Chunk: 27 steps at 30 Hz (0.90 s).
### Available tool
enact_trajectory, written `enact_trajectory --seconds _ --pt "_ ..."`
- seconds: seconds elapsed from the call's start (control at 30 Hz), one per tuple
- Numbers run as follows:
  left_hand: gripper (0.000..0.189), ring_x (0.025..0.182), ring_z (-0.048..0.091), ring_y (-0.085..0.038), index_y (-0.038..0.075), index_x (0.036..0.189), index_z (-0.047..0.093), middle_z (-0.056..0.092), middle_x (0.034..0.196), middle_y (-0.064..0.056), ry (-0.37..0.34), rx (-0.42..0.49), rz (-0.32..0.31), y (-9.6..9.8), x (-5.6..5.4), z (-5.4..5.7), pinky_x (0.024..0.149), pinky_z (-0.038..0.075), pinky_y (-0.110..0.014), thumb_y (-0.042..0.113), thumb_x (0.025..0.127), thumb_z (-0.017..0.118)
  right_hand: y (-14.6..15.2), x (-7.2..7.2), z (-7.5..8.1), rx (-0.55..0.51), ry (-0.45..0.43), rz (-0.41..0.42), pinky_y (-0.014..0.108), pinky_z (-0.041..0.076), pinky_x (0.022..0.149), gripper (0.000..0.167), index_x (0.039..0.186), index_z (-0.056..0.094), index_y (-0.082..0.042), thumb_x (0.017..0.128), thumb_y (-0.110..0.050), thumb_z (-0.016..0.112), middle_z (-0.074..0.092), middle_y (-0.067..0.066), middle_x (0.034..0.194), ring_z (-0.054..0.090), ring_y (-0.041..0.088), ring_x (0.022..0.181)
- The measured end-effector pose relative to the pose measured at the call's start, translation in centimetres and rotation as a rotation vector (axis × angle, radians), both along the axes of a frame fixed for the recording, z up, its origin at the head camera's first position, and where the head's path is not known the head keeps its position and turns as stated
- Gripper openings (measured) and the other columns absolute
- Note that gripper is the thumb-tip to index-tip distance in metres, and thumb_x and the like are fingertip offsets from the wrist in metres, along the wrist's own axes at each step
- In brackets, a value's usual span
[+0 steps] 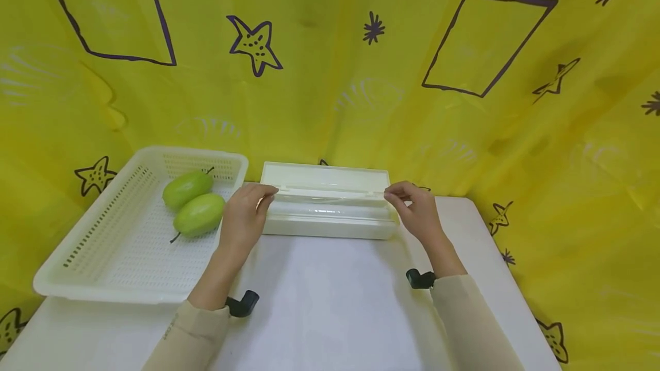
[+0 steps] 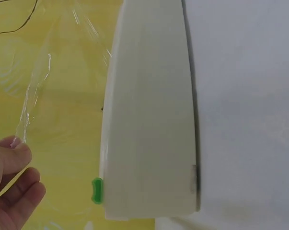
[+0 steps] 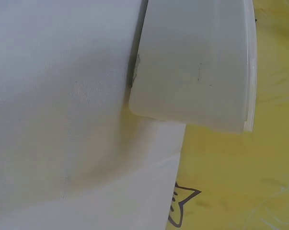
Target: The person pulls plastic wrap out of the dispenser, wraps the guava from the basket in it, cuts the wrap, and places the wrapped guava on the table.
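Note:
A long white plastic wrap dispenser lies on the table with its lid raised at the back. Inside it sits a shiny roll of clear wrap. My left hand pinches the left end of the pulled-out edge between thumb and fingertips. In the left wrist view, the clear plastic wrap stretches up from those pinching fingers. At the other end of the edge, my right hand pinches the wrap. The right wrist view shows the dispenser's end but not the hand.
Left of the dispenser stands a white plastic basket holding two green fruits with stems. A yellow patterned curtain hangs right behind the white table. A green slider sits on the dispenser's edge.

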<state>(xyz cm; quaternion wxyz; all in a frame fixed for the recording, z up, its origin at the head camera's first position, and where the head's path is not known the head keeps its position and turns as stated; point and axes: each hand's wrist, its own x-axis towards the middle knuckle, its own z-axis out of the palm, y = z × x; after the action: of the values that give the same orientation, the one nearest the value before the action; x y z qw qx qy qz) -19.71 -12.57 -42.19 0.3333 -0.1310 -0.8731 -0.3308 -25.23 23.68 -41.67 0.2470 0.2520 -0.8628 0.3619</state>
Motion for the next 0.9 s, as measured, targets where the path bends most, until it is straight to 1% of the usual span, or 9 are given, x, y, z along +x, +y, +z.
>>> enact_trajectory --seconds 0.13,0.2,0.37,0.6,0.9 --pt "0.015 0.088 0.068 -0.026 0.007 0.1 0.075 0.073 0.094 -0.008 0.006 0.026 -0.037 0.1 -0.2 0.4 0.077 0.056 -0.038 0.0 0.087 0.074 0.1 0.1 0.1 -0.023 -0.009 0.0 0.007 0.049 0.074 0.008 0.094 0.071 -0.006 0.088 -0.008 0.076 0.074 0.004 0.086 0.07 0.019 0.076" --pt "0.015 0.088 0.069 -0.026 0.007 0.1 0.075 0.074 0.094 -0.008 0.011 0.029 -0.044 0.1 -0.2 0.6 0.077 0.056 -0.038 0.0 0.087 0.074 0.1 0.1 0.2 -0.029 -0.01 -0.002 0.007 0.049 0.074 0.008 0.094 0.071 -0.006 0.088 -0.008 0.076 0.074 0.004 0.086 0.07 0.019 0.076" --pt "0.015 0.089 0.07 -0.026 0.006 0.1 0.075 0.074 0.095 -0.009 0.018 0.024 -0.04 0.0 -0.2 1.0 0.077 0.058 -0.039 -0.001 0.086 0.074 0.1 0.2 0.6 -0.038 -0.012 -0.009 0.007 0.049 0.074 0.007 0.094 0.071 -0.005 0.089 -0.008 0.075 0.074 0.005 0.086 0.069 0.019 0.077" --pt "0.013 0.078 0.067 -0.023 0.005 0.099 0.076 0.072 0.089 -0.009 0.028 0.053 -0.039 -0.1 -0.1 1.4 0.068 0.055 -0.036 0.0 0.087 0.073 -0.1 0.3 1.0 -0.06 0.001 -0.02 0.008 0.048 0.075 0.007 0.094 0.071 -0.003 0.089 -0.006 0.075 0.074 0.006 0.086 0.067 0.019 0.076" --pt "0.011 0.076 0.065 -0.021 0.005 0.098 0.076 0.072 0.088 -0.009 0.078 0.068 -0.051 -0.3 0.0 1.5 0.067 0.054 -0.035 0.001 0.088 0.073 -0.2 0.3 1.5 -0.078 0.026 -0.024 0.007 0.048 0.075 0.006 0.093 0.07 -0.001 0.089 -0.004 0.074 0.073 0.009 0.087 0.067 0.022 0.076"
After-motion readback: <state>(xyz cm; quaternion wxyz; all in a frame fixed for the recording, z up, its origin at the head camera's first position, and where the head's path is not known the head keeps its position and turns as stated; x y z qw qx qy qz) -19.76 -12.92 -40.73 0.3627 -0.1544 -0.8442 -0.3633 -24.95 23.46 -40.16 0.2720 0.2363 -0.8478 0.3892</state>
